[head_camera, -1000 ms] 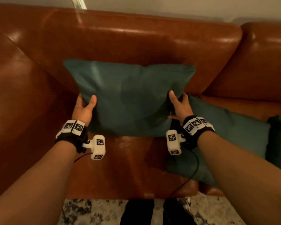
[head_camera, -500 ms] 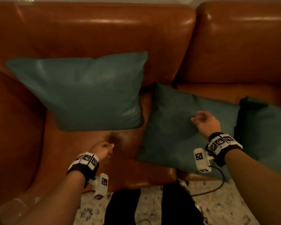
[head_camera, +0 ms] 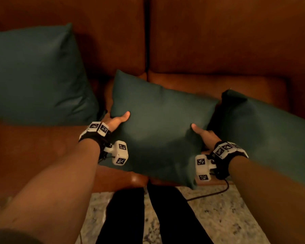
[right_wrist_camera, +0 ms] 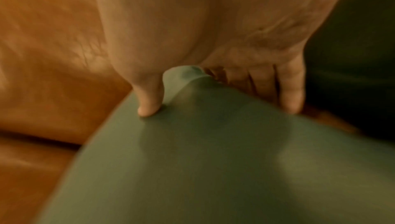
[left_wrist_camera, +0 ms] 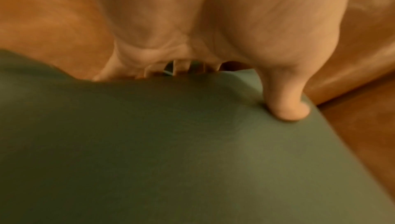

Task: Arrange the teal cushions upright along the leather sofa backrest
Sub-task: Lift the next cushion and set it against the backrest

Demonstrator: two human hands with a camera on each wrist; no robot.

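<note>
Three teal cushions lie on the brown leather sofa. The left cushion (head_camera: 35, 76) stands upright against the backrest (head_camera: 104, 32). Both hands hold the middle cushion (head_camera: 158, 124) by its sides. My left hand (head_camera: 115, 119) grips its left edge, thumb on top, fingers behind; in the left wrist view the thumb presses into the cushion (left_wrist_camera: 171, 151). My right hand (head_camera: 203, 136) grips the right edge, and the right wrist view shows the thumb on the cushion (right_wrist_camera: 213, 151) with the fingers under it. The right cushion (head_camera: 268, 132) lies tilted beside it.
The sofa seat (head_camera: 33, 148) shows bare leather in front of the left cushion. A seam (head_camera: 147, 36) splits the backrest in two. Below the sofa edge are a speckled rug (head_camera: 224, 217), my dark trouser legs (head_camera: 125, 217) and a black cable (head_camera: 218, 192).
Both hands let go of the left cushion, which now leans on the backrest. They moved right and took hold of the middle cushion by its two sides.
</note>
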